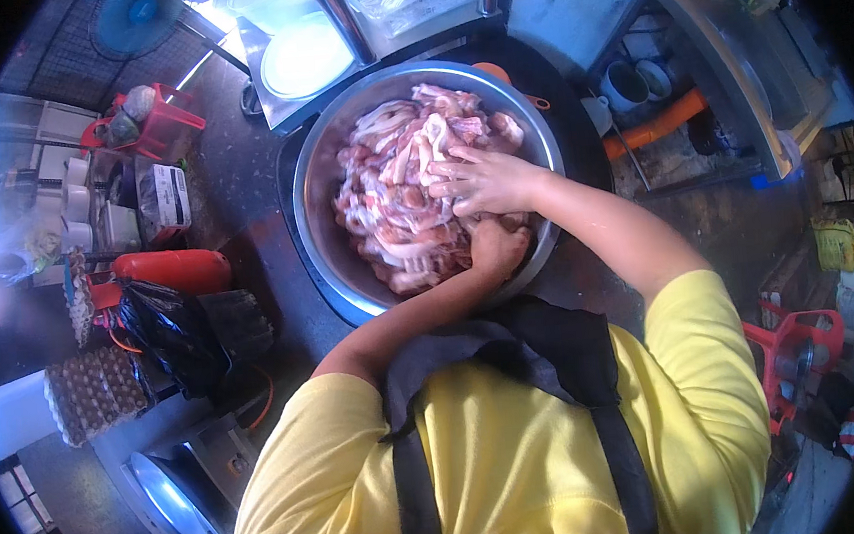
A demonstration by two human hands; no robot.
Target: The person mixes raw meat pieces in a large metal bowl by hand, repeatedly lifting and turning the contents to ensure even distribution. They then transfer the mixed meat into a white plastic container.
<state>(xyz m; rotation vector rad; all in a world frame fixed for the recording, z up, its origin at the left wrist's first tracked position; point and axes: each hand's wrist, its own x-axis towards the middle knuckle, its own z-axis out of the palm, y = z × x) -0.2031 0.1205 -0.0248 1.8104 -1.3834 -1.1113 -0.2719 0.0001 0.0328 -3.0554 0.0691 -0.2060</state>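
Note:
A wide steel bowl (313,231) holds a heap of raw meat pieces (405,183), pink and pale, wet and tangled. Fingers spread, my right hand (485,178) lies across the top of the meat on the right of the heap. Just nearer to me, my left hand (499,249) is curled into the meat by the bowl's near right wall, its fingertips partly hidden in the pieces. The two hands are close together, and my left forearm crosses over the bowl's near rim.
Beyond the bowl stands a metal stand with a white round lid or plate (307,58). An orange handled utensil (494,72) lies behind the rim. To the left are a red gas cylinder (172,273), a black plastic bag (166,333) and stacked egg trays (96,393). A red plastic chair (799,338) stands right.

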